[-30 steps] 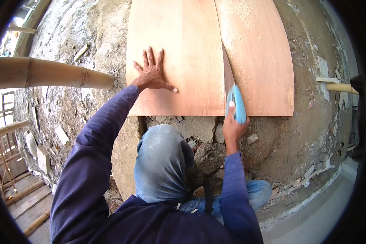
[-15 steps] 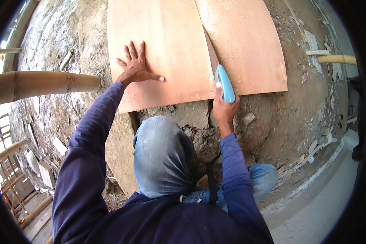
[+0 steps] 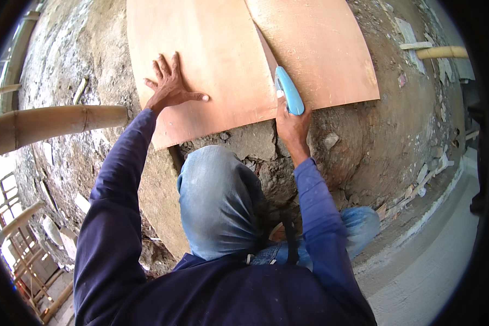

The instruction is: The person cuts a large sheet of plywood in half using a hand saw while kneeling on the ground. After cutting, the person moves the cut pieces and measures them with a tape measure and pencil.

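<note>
My left hand [image 3: 170,91] lies flat on a thin plywood sheet [image 3: 212,60], fingers spread and thumb pointing right. My right hand [image 3: 293,126] grips the light-blue handle of a handsaw [image 3: 290,93]. Its blade runs away from me along a long slit between the left part of the wood and the right-hand part [image 3: 331,60]. Much of the blade is hidden in or below the slit. Fine sawdust is scattered on the right-hand part. The handle sits at the near edge of the wood, with my thumb against its front.
A thick bamboo pole [image 3: 60,124] reaches in from the left, ending near the sheet. Another bamboo piece [image 3: 443,52] lies at the far right. Rough, cracked ground [image 3: 342,157] with rubble surrounds the wood. My bent knee [image 3: 217,201] is close to the sheet's near edge.
The view has shifted and turned slightly, so the wood and both hands appear higher and further left. The handsaw stays in the slit, in my right hand; my left hand keeps its place on the sheet.
</note>
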The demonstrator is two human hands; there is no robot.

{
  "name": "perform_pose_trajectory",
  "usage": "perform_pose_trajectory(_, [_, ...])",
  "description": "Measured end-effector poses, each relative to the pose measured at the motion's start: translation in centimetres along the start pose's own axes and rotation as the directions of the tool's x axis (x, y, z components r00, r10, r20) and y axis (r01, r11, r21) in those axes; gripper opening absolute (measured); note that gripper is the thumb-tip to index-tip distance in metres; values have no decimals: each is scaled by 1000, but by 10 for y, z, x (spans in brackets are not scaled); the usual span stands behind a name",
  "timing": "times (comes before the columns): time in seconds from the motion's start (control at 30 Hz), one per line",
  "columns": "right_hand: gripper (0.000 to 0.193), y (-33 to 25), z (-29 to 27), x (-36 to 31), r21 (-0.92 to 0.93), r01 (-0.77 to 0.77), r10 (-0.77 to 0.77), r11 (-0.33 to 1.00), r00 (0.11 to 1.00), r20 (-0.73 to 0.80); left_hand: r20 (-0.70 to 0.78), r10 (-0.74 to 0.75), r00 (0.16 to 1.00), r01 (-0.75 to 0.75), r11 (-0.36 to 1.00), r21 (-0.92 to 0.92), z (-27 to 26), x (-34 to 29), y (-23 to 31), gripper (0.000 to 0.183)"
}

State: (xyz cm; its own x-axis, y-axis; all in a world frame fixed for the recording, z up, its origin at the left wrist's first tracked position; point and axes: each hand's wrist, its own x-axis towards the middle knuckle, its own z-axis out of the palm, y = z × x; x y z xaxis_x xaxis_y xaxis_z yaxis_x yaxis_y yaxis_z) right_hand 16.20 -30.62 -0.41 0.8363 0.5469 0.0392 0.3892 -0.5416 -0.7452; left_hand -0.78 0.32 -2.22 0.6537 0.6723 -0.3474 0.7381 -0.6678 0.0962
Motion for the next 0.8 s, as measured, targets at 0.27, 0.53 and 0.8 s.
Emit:
perform_pose_trajectory(0.27, [26, -1, -109, -174, 124, -194, 197, 973, 980, -11, -58, 42, 997, -45, 998, -53, 19, 1, -13, 175])
perform_pose_trajectory(0.53, [47, 37, -12, -56, 146, -271, 284, 951, 956, -79, -15, 23, 1000, -24, 998, -55, 11, 1, -10, 176])
perform_pose_trajectory(0.8, [25, -1, -81, -131, 103, -130, 134, 986, 991, -31, -16, 23, 1000, -24, 998, -55, 18, 3, -12, 178])
